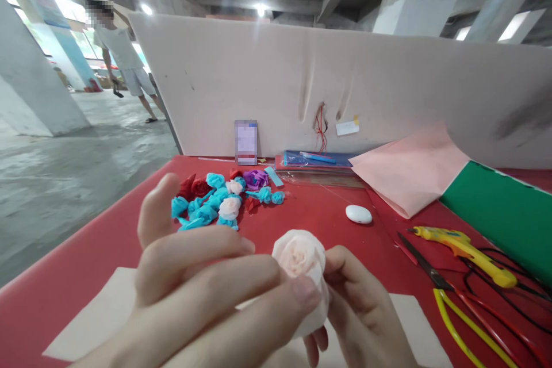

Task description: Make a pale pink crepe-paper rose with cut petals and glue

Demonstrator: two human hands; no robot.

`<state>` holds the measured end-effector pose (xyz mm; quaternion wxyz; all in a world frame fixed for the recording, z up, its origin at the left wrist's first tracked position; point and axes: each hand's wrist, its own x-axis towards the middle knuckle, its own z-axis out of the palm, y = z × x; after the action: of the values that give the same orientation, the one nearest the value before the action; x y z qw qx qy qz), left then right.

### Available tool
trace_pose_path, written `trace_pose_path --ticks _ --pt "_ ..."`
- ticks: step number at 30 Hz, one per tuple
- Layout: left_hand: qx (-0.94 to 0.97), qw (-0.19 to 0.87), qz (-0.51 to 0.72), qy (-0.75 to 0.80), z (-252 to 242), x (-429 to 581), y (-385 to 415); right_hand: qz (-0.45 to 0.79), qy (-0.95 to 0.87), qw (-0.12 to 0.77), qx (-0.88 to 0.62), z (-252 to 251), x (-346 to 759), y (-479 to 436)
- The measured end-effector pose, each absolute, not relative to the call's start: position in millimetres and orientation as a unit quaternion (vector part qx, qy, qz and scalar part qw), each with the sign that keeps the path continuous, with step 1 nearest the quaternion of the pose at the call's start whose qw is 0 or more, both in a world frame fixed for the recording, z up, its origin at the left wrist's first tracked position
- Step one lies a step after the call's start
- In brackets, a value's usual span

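A pale pink paper rose (299,256) with a tightly rolled centre is held up between my two hands, its top facing me. My left hand (202,299) presses fingertips against the rose's front and left side, while one digit sticks up and away from it. On the other side, my right hand (362,305) pinches the rose's edge and lower part, with some fingertips showing beneath. Below both hands lies a pale sheet of paper (97,313), mostly covered by them. The rose's underside is hidden.
On the red table are blue, red, pink and purple paper flowers (211,201), a white oval case (359,214), scissors (435,276), a yellow glue gun (470,247), pink paper (409,172) and a green sheet (500,218). A phone (246,142) leans against the white panel (241,80). A person (123,52) stands beyond.
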<state>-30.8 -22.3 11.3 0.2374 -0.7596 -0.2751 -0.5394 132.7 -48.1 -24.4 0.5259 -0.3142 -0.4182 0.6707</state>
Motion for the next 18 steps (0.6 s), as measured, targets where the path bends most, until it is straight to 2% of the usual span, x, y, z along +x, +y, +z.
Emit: trace_pose_path --ticks 5,18 --pt "-0.746 0.225 -0.553 -0.295 15 -27 -20 0.688 -0.41 0.527 -0.284 -26 134 -43" --pt "-0.79 0.22 -0.485 -0.304 9 -40 -24 0.719 -0.365 0.509 -0.301 -13 133 -46"
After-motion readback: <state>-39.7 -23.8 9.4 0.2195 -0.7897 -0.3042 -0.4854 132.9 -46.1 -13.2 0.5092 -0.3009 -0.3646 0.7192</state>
